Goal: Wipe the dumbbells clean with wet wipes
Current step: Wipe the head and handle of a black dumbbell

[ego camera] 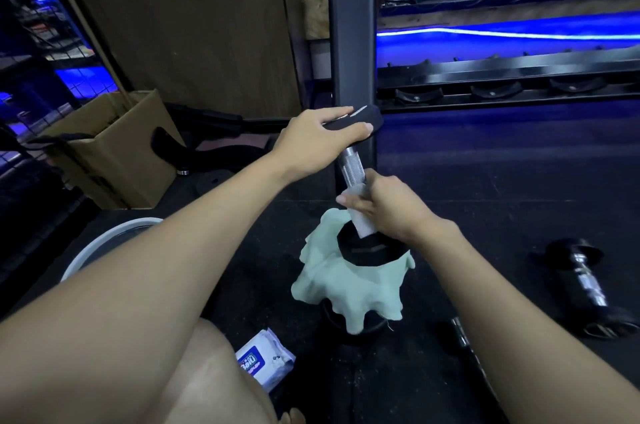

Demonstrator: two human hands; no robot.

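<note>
A black dumbbell with a knurled metal handle [351, 167] stands on end over a pale green cloth [341, 285] at the centre of the floor. My left hand [318, 137] grips its upper black head [363, 117] from above. My right hand [381, 205] is wrapped around the lower part of the handle with a white wet wipe [360, 222] pressed against the metal. The lower head [370, 252] rests on the cloth. A second dumbbell [588, 288] lies on the floor at the right. The wet wipes pack [265, 363] lies near my knee.
A dark vertical rack post [351, 25] rises just behind the dumbbell, with an empty rack shelf [502, 91] to its right. A cardboard box [114, 146] stands at the left, and a white round rim [104, 243] lies below it. Black rubber flooring surrounds everything.
</note>
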